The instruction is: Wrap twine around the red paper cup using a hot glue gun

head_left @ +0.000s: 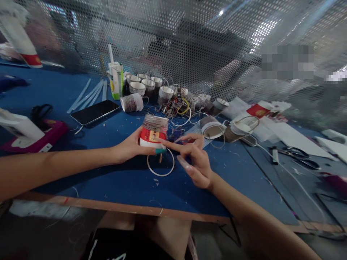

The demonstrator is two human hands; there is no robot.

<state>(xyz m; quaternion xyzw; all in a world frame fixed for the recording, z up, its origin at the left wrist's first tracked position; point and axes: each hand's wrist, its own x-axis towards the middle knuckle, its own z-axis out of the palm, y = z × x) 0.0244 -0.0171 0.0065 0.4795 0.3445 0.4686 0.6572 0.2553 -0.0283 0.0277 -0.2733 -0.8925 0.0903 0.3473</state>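
Note:
My left hand (132, 147) is closed around a red and white paper cup (151, 139), with greyish-brown cord wound in rows around its upper part. The cup is held just above the blue table, and I cannot see into it. My right hand (196, 160) is to the right of the cup, fingers apart, its outstretched index finger reaching the cup's lower side. Whether that fingertip presses on the cup is hard to tell. Nothing shows in the right hand's grasp. A thin white ring (161, 176) appears just below the cup, beside a small brown stub.
Several cord-wrapped cups (137, 87) stand at the back near tangled wire (181, 108). A phone (94, 112), a drink carton (116, 80) and glue sticks (90, 94) lie left. A tipped cup (213, 127), a white cable (287, 171) and scissors (298, 153) are right. Perforated metal (189, 47) borders the back.

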